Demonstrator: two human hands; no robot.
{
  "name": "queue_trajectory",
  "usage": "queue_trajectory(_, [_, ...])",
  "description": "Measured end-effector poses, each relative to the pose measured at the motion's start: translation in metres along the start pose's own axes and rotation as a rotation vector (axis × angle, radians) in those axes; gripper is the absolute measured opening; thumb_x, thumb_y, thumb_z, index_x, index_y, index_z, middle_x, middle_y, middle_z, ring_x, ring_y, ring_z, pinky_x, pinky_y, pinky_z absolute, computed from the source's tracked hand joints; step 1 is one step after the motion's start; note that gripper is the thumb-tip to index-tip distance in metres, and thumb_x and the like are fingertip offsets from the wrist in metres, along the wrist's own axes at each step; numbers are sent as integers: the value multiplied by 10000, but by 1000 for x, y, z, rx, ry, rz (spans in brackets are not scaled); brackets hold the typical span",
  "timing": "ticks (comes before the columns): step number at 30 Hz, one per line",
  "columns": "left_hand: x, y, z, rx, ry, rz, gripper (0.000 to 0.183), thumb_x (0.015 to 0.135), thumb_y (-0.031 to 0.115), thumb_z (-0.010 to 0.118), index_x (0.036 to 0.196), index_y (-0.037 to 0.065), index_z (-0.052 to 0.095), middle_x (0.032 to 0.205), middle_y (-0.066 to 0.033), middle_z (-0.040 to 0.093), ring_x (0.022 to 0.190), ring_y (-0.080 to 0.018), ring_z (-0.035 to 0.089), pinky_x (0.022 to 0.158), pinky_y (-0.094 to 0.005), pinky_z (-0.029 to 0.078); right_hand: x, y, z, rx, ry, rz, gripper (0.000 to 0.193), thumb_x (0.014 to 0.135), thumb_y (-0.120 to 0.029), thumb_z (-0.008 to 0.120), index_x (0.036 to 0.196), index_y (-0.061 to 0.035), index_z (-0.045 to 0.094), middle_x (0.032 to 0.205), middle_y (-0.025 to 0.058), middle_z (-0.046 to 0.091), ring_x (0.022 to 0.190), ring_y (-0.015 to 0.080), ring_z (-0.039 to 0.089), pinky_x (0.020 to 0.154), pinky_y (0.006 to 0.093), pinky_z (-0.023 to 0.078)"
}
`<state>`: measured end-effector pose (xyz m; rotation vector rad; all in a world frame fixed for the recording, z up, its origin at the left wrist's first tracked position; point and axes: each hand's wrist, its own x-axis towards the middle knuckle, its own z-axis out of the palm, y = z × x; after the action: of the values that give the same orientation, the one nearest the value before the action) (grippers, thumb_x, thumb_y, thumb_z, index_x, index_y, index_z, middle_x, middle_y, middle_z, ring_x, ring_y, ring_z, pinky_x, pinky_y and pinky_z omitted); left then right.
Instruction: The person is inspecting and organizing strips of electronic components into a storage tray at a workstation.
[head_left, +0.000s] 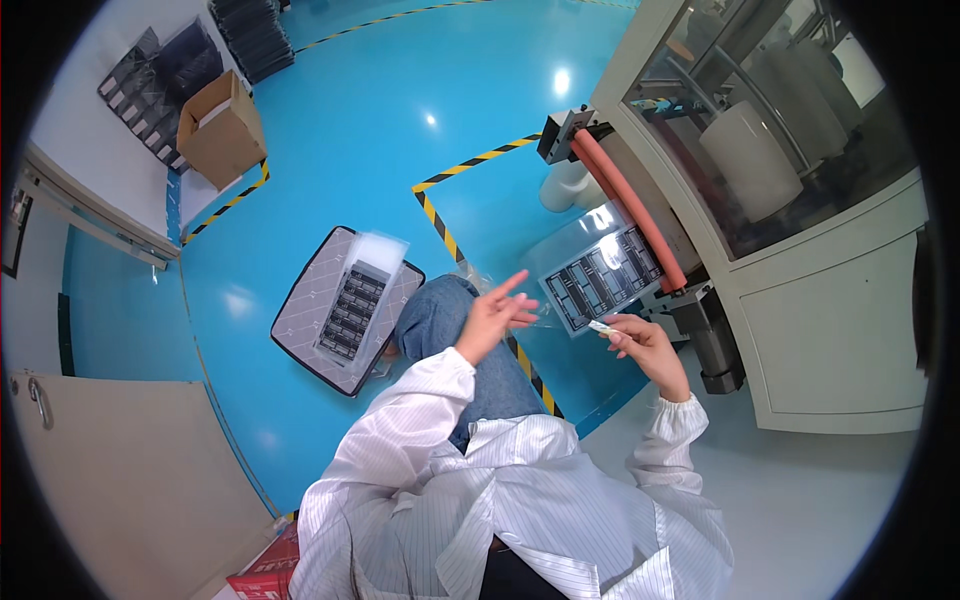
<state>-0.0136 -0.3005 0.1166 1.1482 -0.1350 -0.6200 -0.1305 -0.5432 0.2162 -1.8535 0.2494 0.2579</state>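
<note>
My left hand (492, 320) is raised over my knee with its fingers spread, holding nothing that I can see. Between thumb and fingertips, my right hand (646, 352) pinches a small whitish strip (600, 328); its kind is too small to tell. That strip is close to the near corner of a clear plastic sheet (603, 278) with black rectangular patterns, which hangs out from under an orange-red roller (632, 212). To the left, a similar patterned sheet or stack (354, 312) in clear film lies on a quilted grey pad (308, 288) with a dark edge.
A large machine (830, 330) with a window stands at the right, a dark motor-like block (708, 350) below its roller. Yellow-black tape (470, 168) marks the blue floor. At the far left stand a cardboard box (222, 130) and dark stacked items (150, 100). A door (120, 470) is lower left.
</note>
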Motion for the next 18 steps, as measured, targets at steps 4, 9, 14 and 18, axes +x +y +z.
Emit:
queue_trajectory(4, [19, -18, 20, -398, 15, -66, 553, 892, 53, 614, 1405, 73, 407, 1232, -173, 571, 913, -185, 658, 804, -302, 545, -4, -6, 5, -40, 3, 1, 248, 919, -199, 601, 996, 20, 688, 1096, 85, 630, 788, 92, 581, 700, 231, 477])
queue_trajectory(9, [18, -26, 26, -254, 147, 61, 632, 827, -33, 651, 1400, 25, 392, 1294, -187, 522, 911, -173, 656, 810, -284, 539, 5, -11, 7, -65, 38, -12, 194, 914, -118, 596, 1017, 21, 682, 884, 53, 679, 727, 98, 592, 664, 239, 484])
queue_trajectory(14, [8, -25, 24, -185, 175, 108, 675, 808, -63, 655, 1413, 15, 367, 1353, -191, 467, 918, -162, 654, 798, -263, 531, 35, -47, 36, -431, 142, -336, 223, 836, 10, 610, 1038, -48, 686, 822, 135, 639, 709, 235, 630, 629, 306, 485])
queue_trajectory(18, [-3, -19, 25, -249, 201, 112, 679, 806, -70, 654, 1414, 19, 367, 1402, -141, 424, 901, -159, 658, 785, -264, 536, 55, -55, 48, -849, 159, -533, 221, 789, 12, 645, 999, -44, 681, 802, 108, 599, 726, 288, 604, 647, 340, 496])
